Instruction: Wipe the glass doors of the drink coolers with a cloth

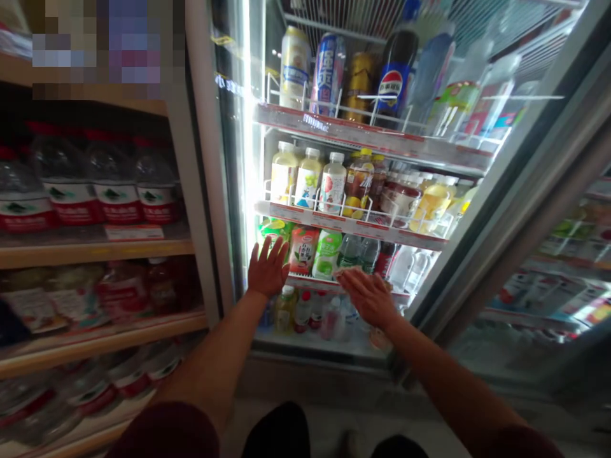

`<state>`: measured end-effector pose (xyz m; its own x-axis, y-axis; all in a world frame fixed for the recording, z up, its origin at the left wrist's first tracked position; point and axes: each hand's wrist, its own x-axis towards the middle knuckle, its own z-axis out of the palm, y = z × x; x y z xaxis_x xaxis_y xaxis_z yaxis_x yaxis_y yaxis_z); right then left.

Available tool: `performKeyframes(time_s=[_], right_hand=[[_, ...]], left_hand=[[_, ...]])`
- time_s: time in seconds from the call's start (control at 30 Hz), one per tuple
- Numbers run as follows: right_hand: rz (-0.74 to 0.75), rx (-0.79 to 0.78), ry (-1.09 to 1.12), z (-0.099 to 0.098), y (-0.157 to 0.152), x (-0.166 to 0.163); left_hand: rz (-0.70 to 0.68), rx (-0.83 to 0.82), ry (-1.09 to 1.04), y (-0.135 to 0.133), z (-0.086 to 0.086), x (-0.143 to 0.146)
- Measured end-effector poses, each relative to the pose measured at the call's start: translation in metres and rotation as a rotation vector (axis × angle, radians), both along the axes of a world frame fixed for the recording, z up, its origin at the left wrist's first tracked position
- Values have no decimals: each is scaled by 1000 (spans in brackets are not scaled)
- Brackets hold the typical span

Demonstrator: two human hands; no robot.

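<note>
My left hand (268,270) is raised with its fingers spread, in front of a green package (273,230) on a lower shelf of the lit drinks cooler. It holds nothing. My right hand (366,296) reaches forward with its fingers stretched out, in front of green-tinted bottles (350,249). Whether either hand touches anything in front of it, I cannot tell. Between the hands stand a red drink carton (303,249) and a green-and-white one (327,253). Small bottles (286,308) stand on the bottom level below my hands.
Higher cooler shelves hold pale juice bottles (308,178), a cola bottle (394,79) and tall cans (328,73). A metal door frame (506,210) slants along the right. Wooden shelving on the left carries large red-capped water bottles (112,184).
</note>
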<state>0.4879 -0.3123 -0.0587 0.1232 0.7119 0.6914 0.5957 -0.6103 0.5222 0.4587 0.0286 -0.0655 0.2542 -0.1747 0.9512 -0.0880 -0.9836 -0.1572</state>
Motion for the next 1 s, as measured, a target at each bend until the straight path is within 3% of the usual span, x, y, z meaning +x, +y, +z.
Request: performKeyframes(time_s=[0.07, 0.13, 0.2, 0.3, 0.37, 0.43, 0.53, 0.63, 0.73, 0.8, 0.87, 1.0], right_hand=[[-86, 218, -44, 17, 10, 3], [-120, 329, -63, 18, 18, 2], [-69, 228, -38, 4, 20, -3], [46, -77, 55, -20, 7, -8], [46, -120, 94, -18, -7, -5], [-38, 42, 73, -3, -21, 4], [-231, 434, -12, 14, -35, 15], [-341, 623, 13, -15, -45, 10], [-346, 541, 122, -66, -60, -1], [-363, 523, 134, -77, -71, -1], [-383, 613, 83, -54, -81, 7], [-333, 838, -11, 34, -81, 30]], left_hand=[[-8, 7, -13, 0, 0, 0], [-9, 1, 1, 0, 0, 0], [-5, -3, 18, 0, 0, 0], [17, -3, 17, 1, -1, 0], [23, -11, 23, 1, -1, 0], [2, -29, 45, 2, -2, 0], [-27, -51, 71, 2, -2, 0], [-11, -45, 63, 1, -1, -1], [1, -18, 35, 0, 0, -2], [-4, -13, 37, 1, 0, -2], [-7, -26, 52, 2, 0, -1], [-23, -40, 39, 3, -1, 1]])
